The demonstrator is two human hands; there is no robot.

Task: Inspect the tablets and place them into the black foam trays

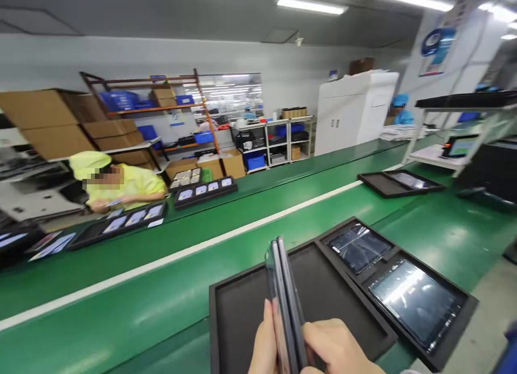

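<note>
Two thin tablets, pressed together and standing on edge, are seen nearly edge-on above the front tray. My left hand grips them from the left, its thumb or finger along the outer face. From the right, my right hand holds the other face, with its fingers bent against it. Beneath them is a black tray with a bare dark bottom. Beside it on the right, a second black tray holds a smaller film-covered tablet and a larger one.
A green conveyor belt with a white line crosses the view. Further along lies another black tray beside a white stand. Across the belt, a person in yellow works at trays of pale items.
</note>
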